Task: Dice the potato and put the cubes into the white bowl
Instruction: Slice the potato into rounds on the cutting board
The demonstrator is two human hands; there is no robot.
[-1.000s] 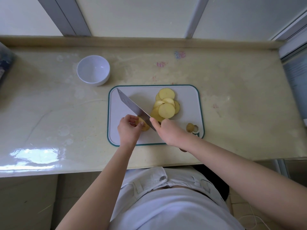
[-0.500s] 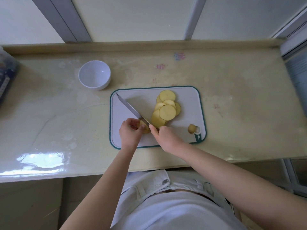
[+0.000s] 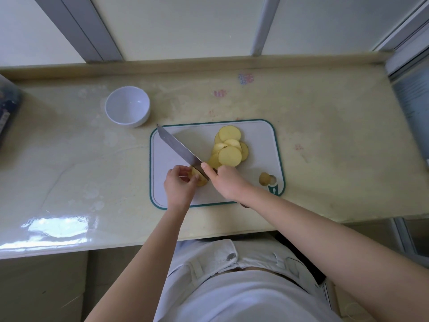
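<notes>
On the pale yellow tabletop point(image 3: 325, 135), right in front of us, lies a white cutting board point(image 3: 167, 159) with a green rim, and all the work sits on it. Our left grip point(image 3: 180, 184) is curled over the uncut potato end point(image 3: 200, 179) near the board's front left, fingertips pinching it down against the board. Our right grip point(image 3: 228, 182) is wrapped round the handle of a kitchen knife point(image 3: 176, 147), with one finger laid forward onto the base of the blade. The blade runs on a slant from that hand up to the board's far left corner, and its heel meets the potato end just beside our left fingertips; we cannot tell whether the edge has gone into it. To the right of the blade, towards the back of the board, a heap of round potato slices point(image 3: 229, 147) lies overlapping, the nearest slice close to our right knuckles. A small brownish potato offcut point(image 3: 264, 178) sits apart at the board's front right corner, touching the hanging hole there. We see no cubes on the board. The white bowl point(image 3: 126, 104) stands on the tabletop off the board's far left corner, near the knife tip but not touching it, and it holds nothing. A dark object point(image 3: 7, 108) shows at the left edge, too cut off to name.
</notes>
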